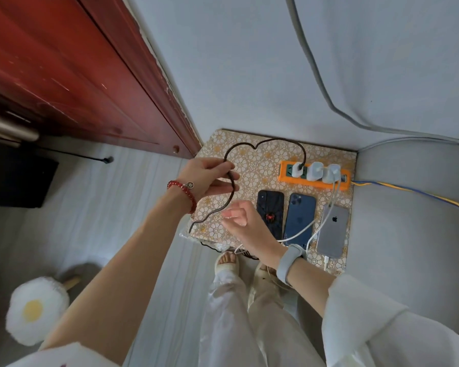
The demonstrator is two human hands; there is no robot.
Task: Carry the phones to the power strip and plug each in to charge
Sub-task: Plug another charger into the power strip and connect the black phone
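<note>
Surface: floral mat (249, 154) is lying by the wall.
Left hand (210, 178): is pinching the black cable (263, 141).
Right hand (239, 215): is hovering loosely curled, holding nothing, beside the black phone (270, 207).
Power strip (313, 181): is carrying three chargers.

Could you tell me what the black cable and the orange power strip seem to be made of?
The black cable looks fabric-braided: its surface is matte with a fine woven texture. The orange power strip looks like moulded plastic, smooth and evenly coloured, though the view is too coarse to be sure.

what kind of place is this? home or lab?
Most likely a home, a room corner by a door. Signs: a red wooden door, a fried-egg plush cushion on the floor, and an orange power strip on a floral-patterned low table charging phones.
</note>
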